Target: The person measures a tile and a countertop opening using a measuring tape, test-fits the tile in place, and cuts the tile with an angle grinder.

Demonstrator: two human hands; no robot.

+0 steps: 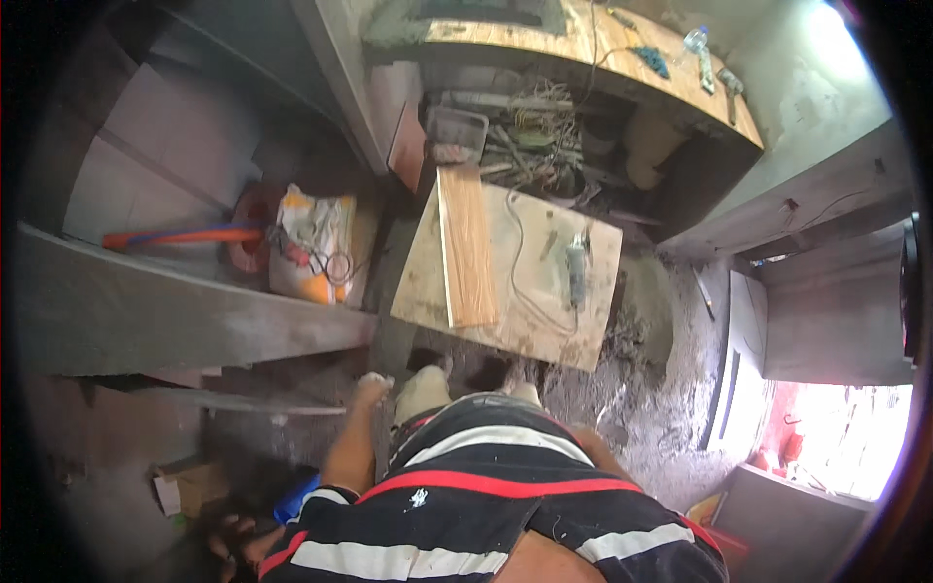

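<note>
Left hand (372,387): arm hangs straight down, fingers loosely curled, holding nothing; right hand hidden behind the torso, state untellable. Nearest: plywood surface (530,321) bearing wooden plank (466,248) and angle grinder (577,269). Rubble floor (651,408) lies open beyond its near edge.

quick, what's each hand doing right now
left hand: hangs by the leg, holds nothing visible, open or closed cannot be told
right hand: not in view

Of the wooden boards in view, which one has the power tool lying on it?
The big pale plywood sheet at the person's feet. The grey power tool lies on its right half, cord looping across; the narrow striped plank on its left edge carries nothing.
</note>
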